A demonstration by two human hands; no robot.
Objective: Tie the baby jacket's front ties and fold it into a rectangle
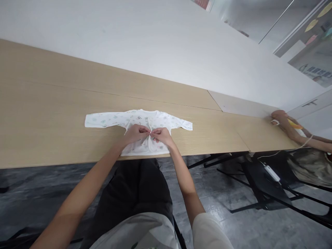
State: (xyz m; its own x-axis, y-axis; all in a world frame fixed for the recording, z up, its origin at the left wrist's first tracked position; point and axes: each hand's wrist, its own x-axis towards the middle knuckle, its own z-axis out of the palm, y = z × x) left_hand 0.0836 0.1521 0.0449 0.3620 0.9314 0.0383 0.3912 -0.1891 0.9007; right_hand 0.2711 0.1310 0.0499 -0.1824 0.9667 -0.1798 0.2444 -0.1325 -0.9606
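Your left hand [138, 134] and right hand [161, 135] pinch, fingers narrow, the white printed long-sleeved cloth shirt [158, 121] at its front opening, spread on the pale wood-grain tabletop [218, 135]; uneven tugging could skew it.

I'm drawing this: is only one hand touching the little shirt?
No, the left hand and right hand both hold the shirt near its middle.

One camera here, up on the person's head, peering forward and down, fairly near the bare left hand [137, 134] and bare right hand [161, 135], across the long pale-wood table [52, 121] to the plain white wall [129, 38], catching grey marbled floor [207, 193] below.
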